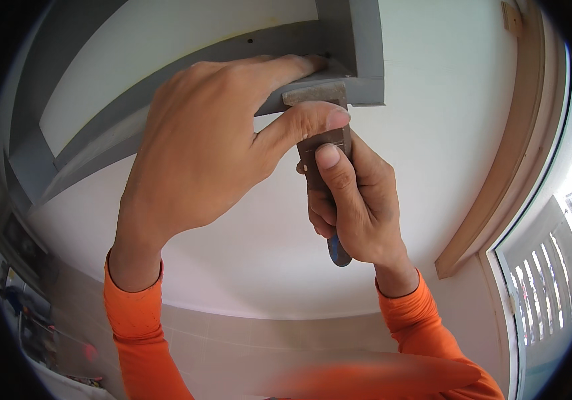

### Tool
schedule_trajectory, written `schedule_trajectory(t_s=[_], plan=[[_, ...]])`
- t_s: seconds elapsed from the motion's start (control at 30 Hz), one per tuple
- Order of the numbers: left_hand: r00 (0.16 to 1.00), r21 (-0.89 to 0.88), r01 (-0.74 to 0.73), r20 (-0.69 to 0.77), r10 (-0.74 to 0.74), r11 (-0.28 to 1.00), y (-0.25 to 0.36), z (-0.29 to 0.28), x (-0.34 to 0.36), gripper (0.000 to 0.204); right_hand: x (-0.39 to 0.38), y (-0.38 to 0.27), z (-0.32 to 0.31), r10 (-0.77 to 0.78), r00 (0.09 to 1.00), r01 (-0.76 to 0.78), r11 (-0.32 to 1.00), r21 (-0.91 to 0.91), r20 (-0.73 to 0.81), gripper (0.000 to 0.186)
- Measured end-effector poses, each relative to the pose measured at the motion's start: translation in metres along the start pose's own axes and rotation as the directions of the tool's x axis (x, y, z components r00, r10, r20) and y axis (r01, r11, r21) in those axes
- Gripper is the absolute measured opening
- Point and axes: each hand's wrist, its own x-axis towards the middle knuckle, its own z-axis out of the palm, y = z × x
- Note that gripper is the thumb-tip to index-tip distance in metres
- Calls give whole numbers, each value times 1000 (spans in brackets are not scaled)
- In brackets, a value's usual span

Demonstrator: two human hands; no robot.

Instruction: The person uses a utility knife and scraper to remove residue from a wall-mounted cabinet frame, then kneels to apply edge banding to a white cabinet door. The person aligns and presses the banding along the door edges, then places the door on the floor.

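My right hand [364,200] is wrapped round the dark handle of a flat, scraper-like tool [316,95], its thumb lying along the front. The tool has a worn brown-grey upper end and a blue patch low on the handle. That upper end stands against the front edge of a grey shelf frame [366,90], near its right corner. My left hand [199,143] reaches over the ledge with fingers stretched out; their tips lie near the inner corner. Its thumb rests across the tool just below the upper end. Part of the tool is hidden behind both hands.
A white wall [266,260] lies behind the frame and runs down to a tiled floor [212,333]. At the right, a brown wooden strip [492,200] runs beside a window or door opening with a slatted panel [542,287]. Blurred clutter [36,330] stands at lower left.
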Motion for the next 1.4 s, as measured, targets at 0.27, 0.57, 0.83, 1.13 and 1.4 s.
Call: schedule_trajectory(t_s=[0.27, 0.57, 0.83, 1.13, 1.4], plan=[[997, 24, -40, -60, 42, 999, -2, 6, 2, 48, -8, -1, -4, 110, 992, -114, 990, -87, -55, 36], [999, -3, 47, -10, -47, 999, 4, 2, 1, 49, -9, -16, -9, 88, 991, -109, 969, -224, -100, 44], [995, -102, 82, -54, -88, 991, 5, 5, 2, 52, 1, -25, -18, 30, 997, -53, 928, -368, -67, 50], [987, -47, 156, -35, -158, 987, 1, -2, 1, 55, 12, -38, -18, 43, 998, -56, 902, -428, -38, 59], [793, 194, -311, -487, 366, 930, -13, 15, -9, 56, 0, -35, -7, 143, 987, -156, 949, -274, -70, 58]])
